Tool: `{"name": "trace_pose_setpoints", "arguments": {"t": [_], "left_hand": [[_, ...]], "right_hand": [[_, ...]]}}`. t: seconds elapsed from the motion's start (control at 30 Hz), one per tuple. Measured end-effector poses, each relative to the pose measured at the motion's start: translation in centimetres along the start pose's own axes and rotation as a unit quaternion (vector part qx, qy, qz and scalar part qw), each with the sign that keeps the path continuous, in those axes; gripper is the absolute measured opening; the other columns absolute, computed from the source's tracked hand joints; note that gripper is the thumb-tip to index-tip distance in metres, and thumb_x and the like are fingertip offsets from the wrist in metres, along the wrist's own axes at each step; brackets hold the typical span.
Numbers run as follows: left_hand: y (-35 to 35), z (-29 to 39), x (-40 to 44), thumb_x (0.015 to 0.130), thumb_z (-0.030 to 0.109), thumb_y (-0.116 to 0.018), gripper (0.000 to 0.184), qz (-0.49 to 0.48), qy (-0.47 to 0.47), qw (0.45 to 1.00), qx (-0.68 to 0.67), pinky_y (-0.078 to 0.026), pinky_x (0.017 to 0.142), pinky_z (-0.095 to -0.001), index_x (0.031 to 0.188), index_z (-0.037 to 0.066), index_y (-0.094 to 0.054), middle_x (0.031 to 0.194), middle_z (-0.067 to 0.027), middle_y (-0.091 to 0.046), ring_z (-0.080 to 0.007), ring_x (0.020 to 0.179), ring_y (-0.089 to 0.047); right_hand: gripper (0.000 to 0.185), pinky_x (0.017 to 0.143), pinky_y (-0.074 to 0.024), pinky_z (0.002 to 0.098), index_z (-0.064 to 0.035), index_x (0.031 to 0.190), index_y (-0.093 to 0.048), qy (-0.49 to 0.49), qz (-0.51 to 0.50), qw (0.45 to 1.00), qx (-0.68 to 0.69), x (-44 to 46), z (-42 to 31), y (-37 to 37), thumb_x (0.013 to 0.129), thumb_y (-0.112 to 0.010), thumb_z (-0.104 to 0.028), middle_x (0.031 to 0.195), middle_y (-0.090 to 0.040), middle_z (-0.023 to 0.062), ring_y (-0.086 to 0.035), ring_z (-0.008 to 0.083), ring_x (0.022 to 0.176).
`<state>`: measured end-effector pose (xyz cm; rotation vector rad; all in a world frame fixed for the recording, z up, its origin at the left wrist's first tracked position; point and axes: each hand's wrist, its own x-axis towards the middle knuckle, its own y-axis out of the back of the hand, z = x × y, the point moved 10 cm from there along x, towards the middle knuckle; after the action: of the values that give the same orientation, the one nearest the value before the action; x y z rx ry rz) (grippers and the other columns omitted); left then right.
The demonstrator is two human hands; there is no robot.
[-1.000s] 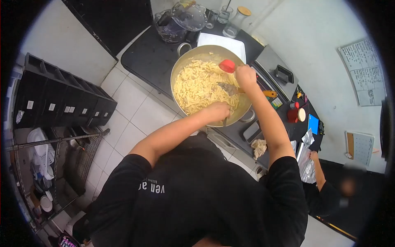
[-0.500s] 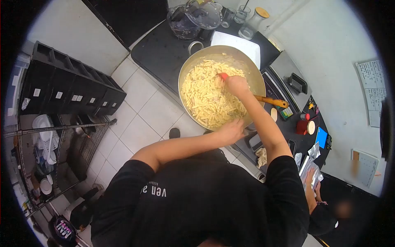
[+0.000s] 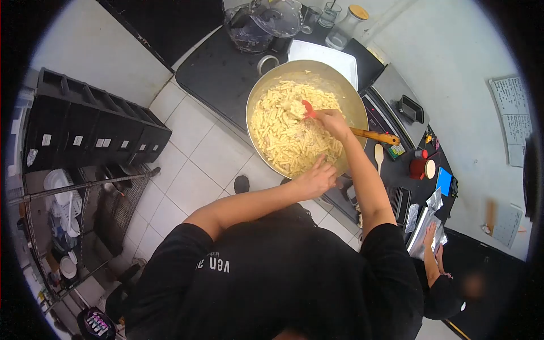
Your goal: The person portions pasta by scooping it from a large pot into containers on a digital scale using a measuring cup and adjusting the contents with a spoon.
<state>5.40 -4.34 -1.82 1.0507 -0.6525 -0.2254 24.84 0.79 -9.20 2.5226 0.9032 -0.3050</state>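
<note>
Pasta [image 3: 283,133] could be shed back into the pot [image 3: 351,93] if the loaded red scoop [image 3: 309,110], clasped in the right hand [image 3: 334,122] above it, is tilted, while the grip of the left hand [image 3: 315,180] nearby cannot be determined.

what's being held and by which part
The right hand holds the red scoop by its handle end; the left hand is at the near side of the pan, grip unclear.
</note>
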Motion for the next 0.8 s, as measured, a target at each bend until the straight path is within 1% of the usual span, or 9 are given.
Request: {"name": "trace_pose_setpoints", "arguments": {"t": [0.07, 0.2, 0.27, 0.4, 0.47, 0.5, 0.67, 0.7, 0.8], "left_hand": [[-0.2, 0.0, 0.0, 0.088, 0.029, -0.057, 0.033, -0.009, 0.006, 1.000, -0.026, -0.028, 0.107, -0.0614, 0.105, 0.001, -0.061, 0.098, -0.0124, -0.052, -0.0302, 0.105, -0.051], [0.6, -0.1, 0.2, 0.086, 0.031, -0.062, 0.050, 0.001, 0.034, 0.998, -0.056, -0.026, 0.106, -0.0655, 0.124, -0.001, -0.053, 0.104, -0.0148, -0.051, -0.0328, 0.108, -0.049], [0.7, -0.1, 0.5, 0.083, 0.032, -0.067, 0.070, -0.051, 0.055, 0.994, -0.076, -0.023, 0.105, -0.0684, 0.139, -0.001, -0.040, 0.117, -0.0187, -0.050, -0.0367, 0.118, -0.046], [0.6, 0.6, 0.3, 0.081, 0.029, -0.069, 0.076, -0.078, 0.030, 0.993, -0.084, -0.021, 0.106, -0.0692, 0.143, 0.000, -0.034, 0.128, -0.0221, -0.046, -0.0405, 0.129, -0.039], [0.6, 0.5, 0.3, 0.080, 0.025, -0.070, 0.070, -0.042, 0.034, 0.993, -0.107, -0.018, 0.105, -0.0717, 0.138, -0.002, -0.041, 0.128, -0.0253, -0.045, -0.0436, 0.131, -0.036], [0.8, 0.9, 0.3, 0.080, 0.025, -0.070, 0.070, -0.043, 0.025, 0.992, -0.113, -0.018, 0.105, -0.0717, 0.138, -0.002, -0.041, 0.128, -0.0253, -0.045, -0.0436, 0.131, -0.036], [1.1, 0.0, 0.7, 0.077, 0.017, -0.068, 0.073, -0.065, 0.086, 0.990, -0.094, -0.017, 0.106, -0.0719, 0.141, 0.001, -0.037, 0.134, -0.0247, -0.041, -0.0439, 0.135, -0.030], [1.8, 0.2, 1.1, 0.077, 0.017, -0.068, 0.073, -0.065, 0.080, 0.990, -0.091, -0.017, 0.106, -0.0719, 0.141, 0.001, -0.037, 0.134, -0.0247, -0.041, -0.0439, 0.135, -0.030], [2.1, 0.7, 2.0, 0.077, 0.028, -0.070, 0.085, -0.197, 0.083, 0.973, -0.092, -0.013, 0.109, -0.0696, 0.148, 0.008, -0.027, 0.146, -0.0225, -0.031, -0.0422, 0.141, -0.022]], "right_hand": [[0.023, 0.046, -0.0277, 0.0258, -0.0044, 0.071, -0.064, -0.094, -0.009, 0.995, 0.034, -1.3, 0.5, 0.6, 0.085, -0.063, -0.023, 0.060, -0.050, -0.0038, -0.040, 0.0075, 0.049], [0.025, 0.045, -0.0261, 0.0254, -0.0075, 0.065, -0.058, -0.080, 0.041, 0.994, 0.069, -2.7, -1.0, 2.0, 0.084, -0.064, -0.023, 0.060, -0.049, -0.0043, -0.038, 0.0068, 0.048], [0.024, 0.047, -0.0279, 0.0254, -0.0060, 0.068, -0.061, -0.054, 0.051, 0.997, 0.036, -2.8, -1.0, 3.1, 0.085, -0.064, -0.023, 0.060, -0.050, -0.0040, -0.039, 0.0065, 0.050], [0.022, 0.049, -0.0301, 0.0245, -0.0036, 0.075, -0.067, -0.065, 0.091, 0.992, 0.064, -4.5, -1.4, 4.0, 0.086, -0.063, -0.023, 0.062, -0.052, -0.0037, -0.042, 0.0062, 0.054], [0.027, 0.054, -0.0385, 0.0276, -0.0013, 0.073, -0.066, -0.037, 0.090, 0.995, -0.005, -4.7, -1.0, 4.7, 0.084, -0.060, -0.026, 0.063, -0.055, 0.0007, -0.050, 0.0117, 0.060], [0.027, 0.056, -0.0408, 0.0278, 0.0008, 0.082, -0.070, -0.058, 0.084, 0.995, 0.011, -5.6, -1.5, 4.9, 0.085, -0.062, -0.025, 0.067, -0.058, 0.0011, -0.051, 0.0114, 0.061], [0.025, 0.052, -0.0388, 0.0247, 0.0026, 0.089, -0.070, -0.061, 0.093, 0.991, 0.070, -9.3, -5.4, 8.1, 0.084, -0.067, -0.021, 0.068, -0.059, 0.0007, -0.051, 0.0077, 0.059], [0.024, 0.050, -0.0357, 0.0222, 0.0006, 0.092, -0.070, -0.053, 0.064, 0.995, 0.063, -9.4, -5.6, 8.7, 0.085, -0.065, -0.022, 0.066, -0.055, -0.0020, -0.046, 0.0055, 0.057], [0.022, 0.047, -0.0304, 0.0201, -0.0017, 0.092, -0.069, -0.020, 0.004, 0.993, 0.117, -8.4, -4.4, 11.1, 0.086, -0.063, -0.023, 0.062, -0.048, -0.0054, -0.039, 0.0033, 0.054]]}}
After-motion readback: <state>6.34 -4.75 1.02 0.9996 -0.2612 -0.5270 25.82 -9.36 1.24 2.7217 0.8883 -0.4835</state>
